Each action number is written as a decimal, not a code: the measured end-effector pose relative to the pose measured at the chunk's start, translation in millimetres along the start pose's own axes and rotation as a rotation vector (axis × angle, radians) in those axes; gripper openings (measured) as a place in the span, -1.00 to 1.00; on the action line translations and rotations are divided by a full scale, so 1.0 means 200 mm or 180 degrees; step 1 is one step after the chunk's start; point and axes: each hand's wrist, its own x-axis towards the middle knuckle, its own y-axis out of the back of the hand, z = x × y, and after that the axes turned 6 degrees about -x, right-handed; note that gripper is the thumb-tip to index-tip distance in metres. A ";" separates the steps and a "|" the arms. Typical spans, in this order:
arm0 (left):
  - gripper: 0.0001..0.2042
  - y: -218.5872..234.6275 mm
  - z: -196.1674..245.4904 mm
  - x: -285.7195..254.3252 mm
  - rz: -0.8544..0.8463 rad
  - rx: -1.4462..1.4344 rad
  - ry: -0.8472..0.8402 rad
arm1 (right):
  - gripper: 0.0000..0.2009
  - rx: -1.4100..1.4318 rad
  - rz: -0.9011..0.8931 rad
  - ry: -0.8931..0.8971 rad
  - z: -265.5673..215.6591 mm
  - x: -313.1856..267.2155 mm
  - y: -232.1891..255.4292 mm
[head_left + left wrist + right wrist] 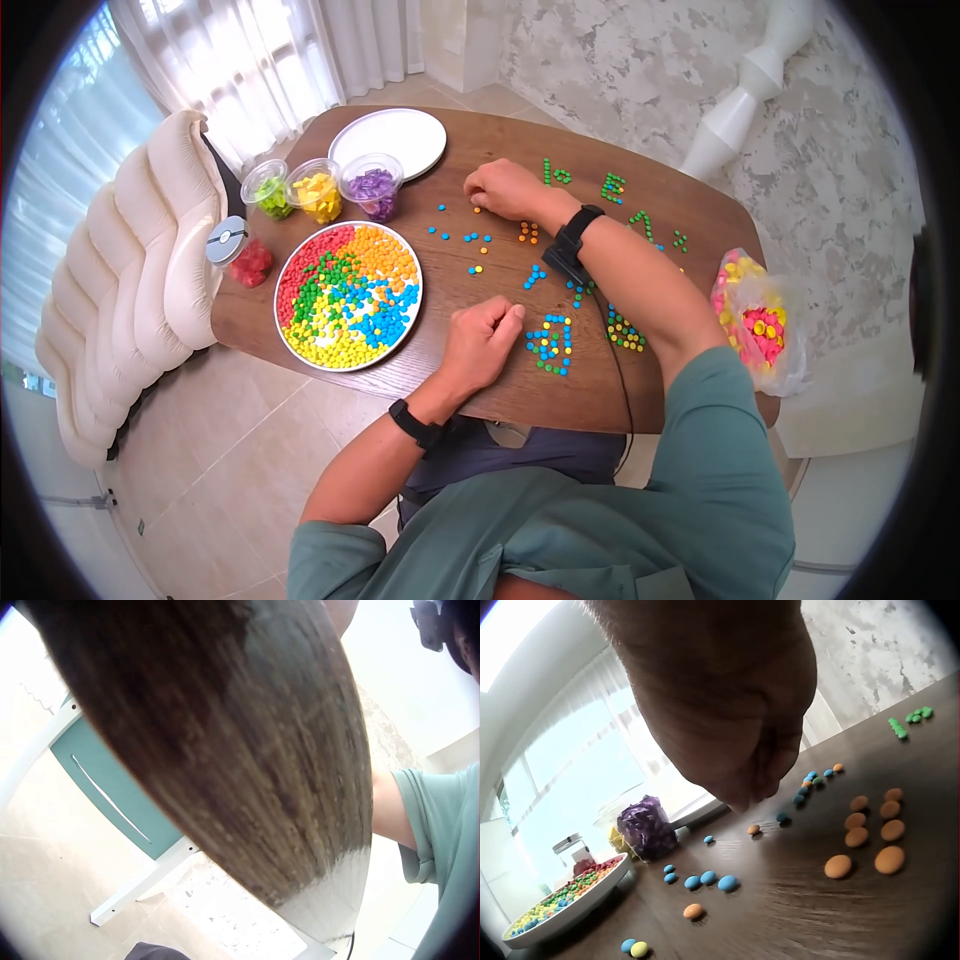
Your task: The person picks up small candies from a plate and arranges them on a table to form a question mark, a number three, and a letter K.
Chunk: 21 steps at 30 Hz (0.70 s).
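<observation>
My right hand [474, 194] reaches across the brown wooden table [480, 390], fingers curled with tips bunched downward. In the right wrist view the right hand [744, 796] hovers just above an orange candy [754, 829], and no candy shows between the fingertips. My left hand [503, 320] rests on the table as a loose fist beside a cluster of blue and yellow candies [550, 343]; nothing shows inside it. A white plate of sorted coloured candies [348, 296] lies left of it. The left wrist view shows only the table's edge [225, 750] and a green sleeve [450, 847].
Cups of green [270, 195], yellow [318, 192] and purple candies [372, 190] stand behind the full plate, near an empty white plate [390, 140]. A jar of red candies [245, 262] sits at the left edge. Small candy groups dot the table. A candy bag [755, 320] lies right.
</observation>
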 end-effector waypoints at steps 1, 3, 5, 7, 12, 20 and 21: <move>-0.72 0.00 0.00 0.00 -0.0005 0.0049 0.0021 | -0.81 0.0080 -0.0034 0.0016 -0.01 0.02 -0.01; -0.72 0.00 0.00 0.00 0.0003 0.0050 0.0006 | -0.80 0.0158 -0.0070 0.0033 -0.04 0.04 -0.03; -0.72 0.00 0.00 0.00 0.0000 0.0051 -0.0009 | -0.79 0.0065 0.0214 0.0452 -0.07 0.05 -0.05; -0.71 0.00 0.00 0.01 0.0007 0.0016 -0.0073 | -0.83 -0.0078 0.0110 0.0516 -0.12 0.07 -0.08; -0.73 0.00 -0.01 0.01 0.0003 0.0092 -0.0048 | -0.87 -0.0716 -0.0183 0.0658 -0.17 0.17 -0.13; -0.71 0.00 -0.01 0.00 0.0060 0.0009 -0.0091 | -0.83 0.0078 0.0404 0.0344 -0.08 0.19 0.00; -0.71 0.00 -0.01 0.00 0.0048 0.0019 -0.0111 | -0.81 0.0104 0.0613 0.0238 -0.03 0.17 0.08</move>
